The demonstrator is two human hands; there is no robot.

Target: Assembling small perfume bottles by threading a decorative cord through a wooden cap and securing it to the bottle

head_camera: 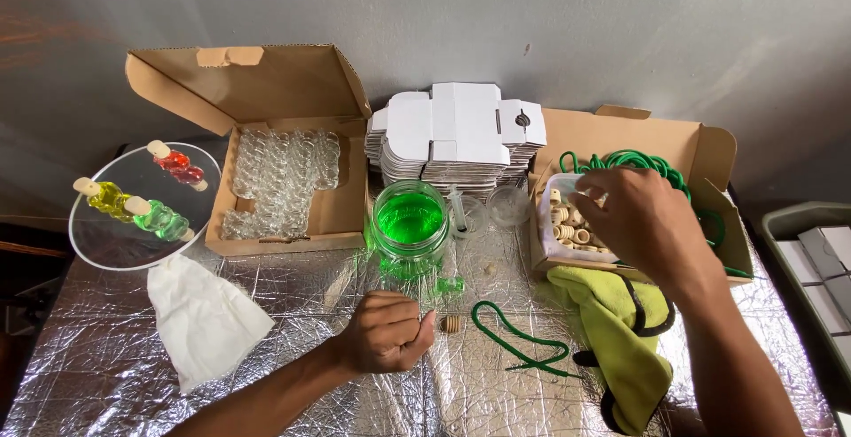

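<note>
Surface: crinkled silver foil sheet (292,304) covers the whole table, creased and shiny, right up to the wall.
Left hand: left hand (386,335) rests on the foil near the front edge, curled into a loose fist with the thumb up; whether anything is inside the fist cannot be told.
Beside the fist: a small wooden bead (451,323) lies on the foil just right of the thumb, and a loop of green cord (519,341) lies just beyond it.
Front left: a white cloth (202,317) lies crumpled on the foil.
Front right: a yellow-green cloth (620,331) is draped below the right-hand box.
Middle: a glass jar of green liquid (409,224) stands open, with two small clear cups (509,205) to its right.
Right hand: right hand (643,220) reaches over a clear tub of wooden rings (567,224), fingers bent down into it; what they pinch is hidden.
Right box: the tub sits in an open cardboard box (700,149) alongside coils of green cord.
Left box: another open cardboard carton (341,211) holds many small clear glass bottles (279,180).
Far left: a round clear plate (106,242) carries red, yellow and green filled bottles.
Back: a stack of flat white boxes (456,131) leans against the wall.
Room: plain grey wall (532,20); a grey tray (780,220) at the right edge.
</note>
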